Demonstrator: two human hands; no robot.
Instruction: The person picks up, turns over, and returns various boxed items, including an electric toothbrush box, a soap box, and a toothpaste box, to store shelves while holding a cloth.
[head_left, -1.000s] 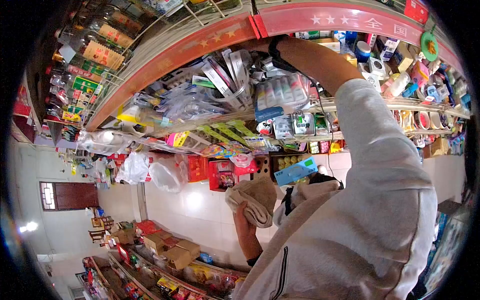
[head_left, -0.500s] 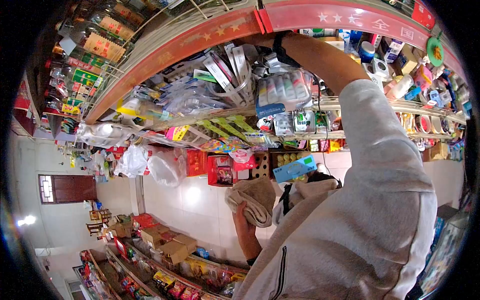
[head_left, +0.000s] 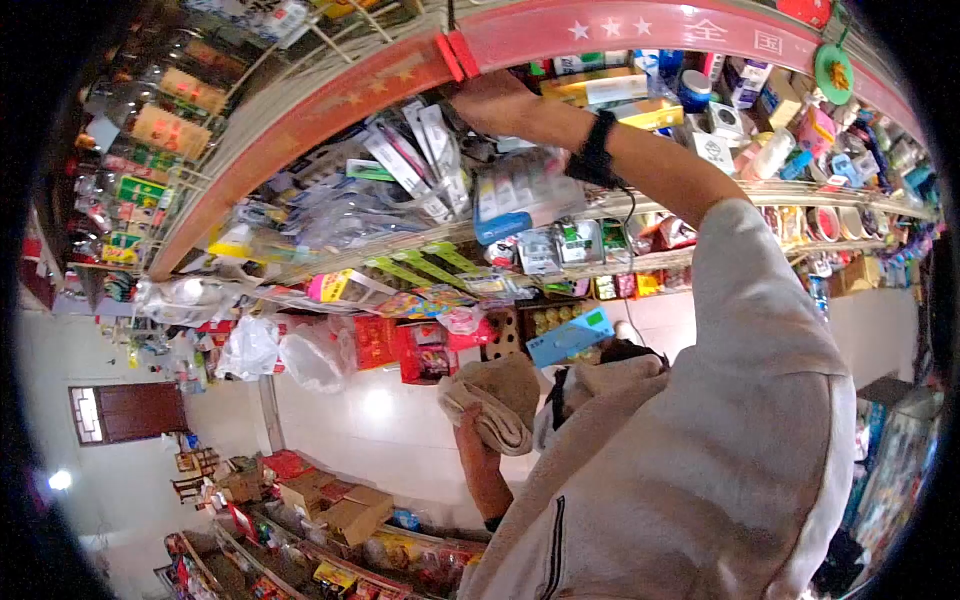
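Observation:
My left hand (head_left: 470, 432) is closed around a folded brown towel (head_left: 500, 398), held low in front of the grey jacket I wear. My right hand (head_left: 497, 104) reaches into the upper shelf just under its red edge strip (head_left: 640, 35), and a black band circles its wrist. The fingers are hidden in shadow, so I cannot tell whether they hold anything. Boxed toothbrushes (head_left: 400, 155) stand in a clear holder just below that hand. Near it too is a plastic-wrapped pack (head_left: 515, 200) with a blue base.
Glass bottles (head_left: 175, 130) fill the upper left rack. Small boxes and jars (head_left: 725, 120) crowd the shelf to the right. A light blue box (head_left: 570, 337) and red cartons (head_left: 425, 352) are lower down. Opened cardboard boxes (head_left: 350, 510) sit on another shelf unit behind.
The view has shifted, so the shelf appears further left. My right hand shows more and its wristband sits lower, further out from the shelf. The towel stays in my left hand.

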